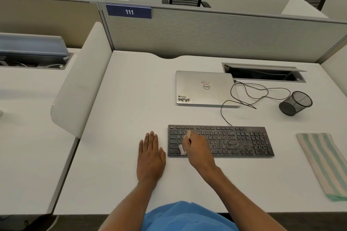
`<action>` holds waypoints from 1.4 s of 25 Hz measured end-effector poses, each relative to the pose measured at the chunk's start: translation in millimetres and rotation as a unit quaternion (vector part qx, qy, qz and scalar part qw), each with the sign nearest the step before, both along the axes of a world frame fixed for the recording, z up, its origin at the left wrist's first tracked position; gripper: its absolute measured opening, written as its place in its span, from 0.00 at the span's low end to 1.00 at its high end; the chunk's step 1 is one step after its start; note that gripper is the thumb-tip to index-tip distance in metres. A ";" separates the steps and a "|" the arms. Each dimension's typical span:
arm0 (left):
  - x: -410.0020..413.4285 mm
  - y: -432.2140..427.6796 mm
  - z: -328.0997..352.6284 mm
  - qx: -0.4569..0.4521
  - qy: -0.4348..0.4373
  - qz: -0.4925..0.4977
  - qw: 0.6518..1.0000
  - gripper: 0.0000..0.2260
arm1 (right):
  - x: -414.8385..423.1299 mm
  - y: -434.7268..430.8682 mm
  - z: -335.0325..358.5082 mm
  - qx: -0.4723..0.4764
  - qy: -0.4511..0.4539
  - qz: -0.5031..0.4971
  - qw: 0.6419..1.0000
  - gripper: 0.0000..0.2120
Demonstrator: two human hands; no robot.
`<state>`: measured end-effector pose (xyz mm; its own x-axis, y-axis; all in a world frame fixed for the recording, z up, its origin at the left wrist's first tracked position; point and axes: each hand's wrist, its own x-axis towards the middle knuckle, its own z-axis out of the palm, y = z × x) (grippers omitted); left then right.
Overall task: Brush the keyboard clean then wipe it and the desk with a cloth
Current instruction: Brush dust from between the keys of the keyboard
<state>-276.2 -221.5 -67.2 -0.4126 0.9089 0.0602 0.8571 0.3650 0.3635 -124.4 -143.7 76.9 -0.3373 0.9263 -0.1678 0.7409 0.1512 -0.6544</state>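
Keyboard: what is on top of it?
The right hand holds a small brush against the left keys; pale specks litter the keyboard further right. Keys under the hand are hidden.

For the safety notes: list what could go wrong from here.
The left hand rests flat on the desk, off the keyboard, so brush strokes from the right hand may shove the keyboard. Dust swept leftward would likely land on the desk by that hand.
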 end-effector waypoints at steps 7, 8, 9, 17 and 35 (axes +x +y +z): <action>-1.3 0.4 -3.1 -0.002 -0.002 -0.001 1.000 0.29 | 0.3 -6.0 -7.1 -0.001 0.017 0.019 1.000 0.16; -1.3 0.2 -3.4 -0.004 -0.001 -0.001 1.000 0.29 | 1.6 -7.8 -9.1 -0.009 0.000 0.028 1.000 0.16; -1.1 -0.2 -3.4 -0.005 -0.001 0.000 1.000 0.29 | 3.0 -8.3 -10.1 -0.021 -0.017 0.032 0.999 0.16; -1.0 -0.8 -2.6 0.002 0.004 -0.002 1.000 0.28 | 2.8 -6.4 8.7 0.002 0.037 0.003 0.999 0.18; -1.1 -0.9 -1.3 0.005 0.002 -0.002 1.000 0.28 | 22.5 -2.8 8.0 -0.031 0.015 -0.014 0.999 0.18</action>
<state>-277.3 -222.4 -68.5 -0.4078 0.9103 0.0706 0.8601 0.3571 0.3643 -101.9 -146.5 84.9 -0.3177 0.9232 -0.2161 0.7246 0.0895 -0.6833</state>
